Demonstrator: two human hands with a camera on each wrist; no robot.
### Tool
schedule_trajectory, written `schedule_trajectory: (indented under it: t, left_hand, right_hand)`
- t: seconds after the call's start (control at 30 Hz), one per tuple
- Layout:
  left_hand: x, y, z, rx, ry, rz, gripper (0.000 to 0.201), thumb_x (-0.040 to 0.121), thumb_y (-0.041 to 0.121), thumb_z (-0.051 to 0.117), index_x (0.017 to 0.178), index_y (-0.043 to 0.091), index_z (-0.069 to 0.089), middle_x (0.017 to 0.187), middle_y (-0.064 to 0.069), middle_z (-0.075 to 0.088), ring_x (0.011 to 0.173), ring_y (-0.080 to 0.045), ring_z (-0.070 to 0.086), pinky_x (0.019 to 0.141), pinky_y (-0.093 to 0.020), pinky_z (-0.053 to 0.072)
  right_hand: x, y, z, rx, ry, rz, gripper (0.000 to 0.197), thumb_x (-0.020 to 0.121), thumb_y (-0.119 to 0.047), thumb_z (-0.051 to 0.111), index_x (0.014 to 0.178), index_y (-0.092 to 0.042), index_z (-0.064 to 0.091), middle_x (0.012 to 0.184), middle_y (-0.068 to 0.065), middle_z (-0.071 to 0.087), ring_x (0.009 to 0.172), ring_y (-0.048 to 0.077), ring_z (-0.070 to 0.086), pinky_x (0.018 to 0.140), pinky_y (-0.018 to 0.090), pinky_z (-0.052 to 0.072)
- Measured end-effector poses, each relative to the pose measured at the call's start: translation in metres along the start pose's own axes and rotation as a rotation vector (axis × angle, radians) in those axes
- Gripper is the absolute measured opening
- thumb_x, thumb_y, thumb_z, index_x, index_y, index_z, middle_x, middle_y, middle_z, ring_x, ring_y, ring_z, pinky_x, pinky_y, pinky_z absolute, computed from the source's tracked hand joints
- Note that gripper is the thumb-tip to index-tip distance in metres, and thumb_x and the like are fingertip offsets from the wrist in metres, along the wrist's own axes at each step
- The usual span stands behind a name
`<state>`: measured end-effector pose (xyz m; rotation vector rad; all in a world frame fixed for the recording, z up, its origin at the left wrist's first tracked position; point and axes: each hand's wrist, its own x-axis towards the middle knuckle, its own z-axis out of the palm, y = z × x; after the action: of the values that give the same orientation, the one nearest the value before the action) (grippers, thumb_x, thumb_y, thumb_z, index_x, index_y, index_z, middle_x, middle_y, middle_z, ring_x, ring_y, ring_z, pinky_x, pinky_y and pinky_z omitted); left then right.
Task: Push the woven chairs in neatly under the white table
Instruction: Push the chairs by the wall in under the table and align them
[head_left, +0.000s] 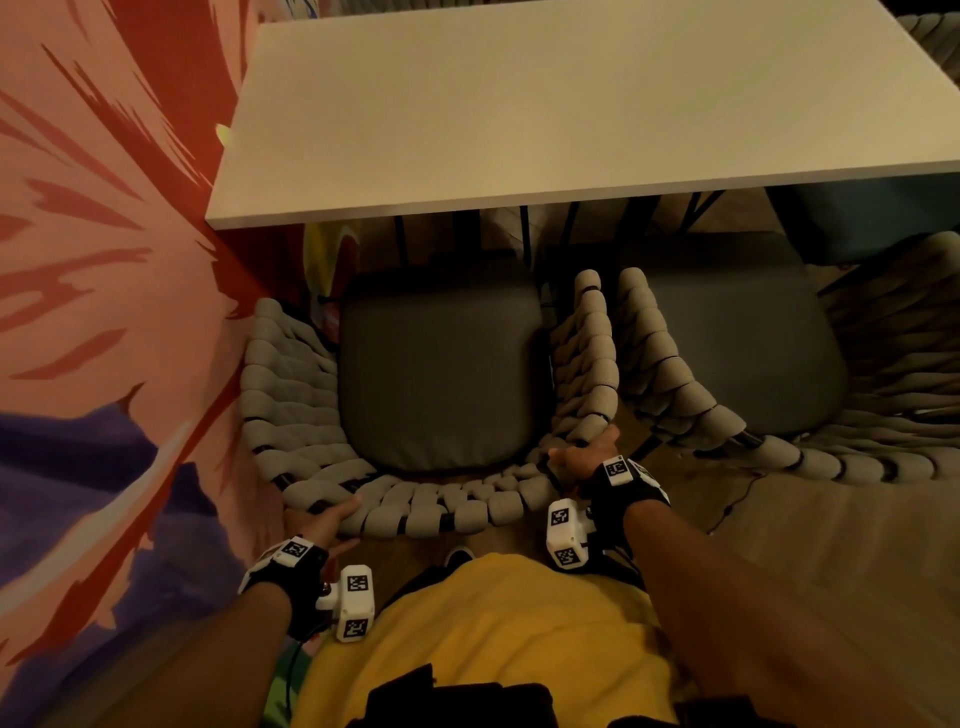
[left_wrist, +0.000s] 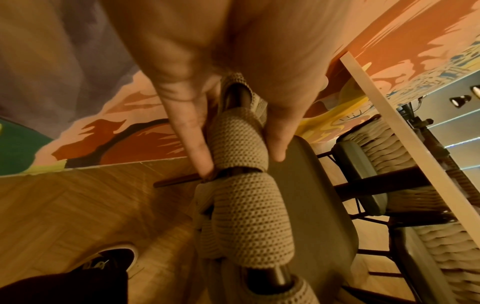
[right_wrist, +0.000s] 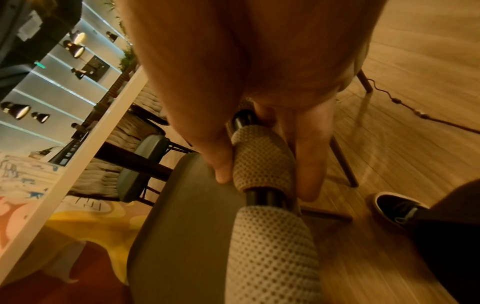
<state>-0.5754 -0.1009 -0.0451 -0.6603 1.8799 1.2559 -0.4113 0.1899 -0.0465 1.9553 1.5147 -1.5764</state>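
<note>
A woven chair (head_left: 311, 395) with a grey seat cushion (head_left: 436, 374) stands in front of me, its front partly under the white table (head_left: 571, 114). My left hand (head_left: 327, 519) grips the back rail at its left corner, thumb and fingers (left_wrist: 194, 131) round the woven wrap (left_wrist: 239, 139). My right hand (head_left: 587, 457) grips the rail at the right corner, fingers (right_wrist: 309, 164) round the padded wrap (right_wrist: 262, 160). A second woven chair (head_left: 675, 374) stands to the right, close beside the first.
A painted mural wall (head_left: 104, 260) runs close along the left of the chair. More woven chairs (left_wrist: 389, 148) sit at the table's far side. A cable (head_left: 737, 499) lies on the wooden floor to the right. My shoe (head_left: 460, 556) is behind the chair.
</note>
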Motion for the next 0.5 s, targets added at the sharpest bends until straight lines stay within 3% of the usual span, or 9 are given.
schedule_trajectory:
  t: [0.13, 0.23, 0.3, 0.37, 0.43, 0.5]
  left_hand:
    - [0.01, -0.002, -0.004, 0.078, 0.111, 0.004, 0.062, 0.08, 0.01, 0.074, 0.135, 0.006, 0.046, 0.127, -0.013, 0.055, 0.116, -0.038, 0.055, 0.087, -0.045, 0.052]
    - [0.007, 0.0, -0.001, 0.281, 0.189, -0.016, 0.105, 0.049, 0.049, 0.081, 0.139, 0.01, 0.043, 0.13, -0.015, 0.058, 0.094, -0.034, 0.062, 0.084, -0.044, 0.053]
    - [0.008, 0.002, 0.006, 0.509, 0.317, 0.009, 0.111, 0.052, 0.058, 0.078, 0.143, 0.011, 0.036, 0.136, -0.017, 0.052, 0.111, -0.038, 0.057, 0.097, -0.048, 0.047]
    - [-0.009, 0.01, 0.029, 0.634, 0.462, 0.156, 0.108, 0.065, 0.05, 0.078, 0.149, 0.011, 0.021, 0.149, -0.018, 0.035, 0.132, -0.039, 0.041, 0.109, -0.049, 0.036]
    - [-0.03, 0.017, 0.064, 0.679, 0.471, 0.305, 0.101, 0.07, 0.047, 0.076, 0.149, 0.014, 0.023, 0.155, -0.017, 0.024, 0.14, -0.038, 0.028, 0.113, -0.052, 0.029]
    - [-0.046, 0.018, 0.109, 0.701, 0.364, 0.446, 0.083, 0.076, 0.043, 0.074, 0.144, 0.017, 0.036, 0.155, -0.015, 0.023, 0.143, -0.035, 0.022, 0.115, -0.051, 0.026]
  right_hand:
    - [0.005, -0.004, -0.009, -0.046, -0.044, -0.028, 0.09, 0.075, -0.03, 0.078, 0.145, -0.018, 0.022, 0.134, 0.019, 0.047, 0.108, 0.041, 0.057, 0.075, 0.052, 0.058]
    - [0.01, -0.009, -0.036, -0.041, -0.037, -0.012, 0.092, 0.079, -0.047, 0.071, 0.148, -0.013, 0.021, 0.138, 0.018, 0.046, 0.09, 0.036, 0.062, 0.055, 0.036, 0.053]
    - [0.014, -0.005, -0.065, 0.033, -0.022, -0.008, 0.097, 0.073, -0.065, 0.066, 0.145, -0.012, 0.029, 0.125, 0.016, 0.053, 0.079, 0.031, 0.06, 0.066, 0.04, 0.056]
    - [0.025, 0.008, -0.101, 0.174, -0.016, 0.058, 0.103, 0.063, -0.078, 0.062, 0.14, -0.014, 0.039, 0.11, 0.014, 0.059, 0.085, 0.033, 0.061, 0.081, 0.048, 0.053]
    - [0.037, 0.034, -0.143, 0.332, -0.025, 0.131, 0.102, 0.061, -0.084, 0.058, 0.139, -0.021, 0.04, 0.115, 0.014, 0.057, 0.084, 0.035, 0.058, 0.075, 0.048, 0.051]
    - [0.054, 0.063, -0.183, 0.507, -0.034, 0.18, 0.098, 0.053, -0.087, 0.061, 0.127, -0.024, 0.048, 0.116, 0.014, 0.06, 0.086, 0.036, 0.063, 0.072, 0.05, 0.053]
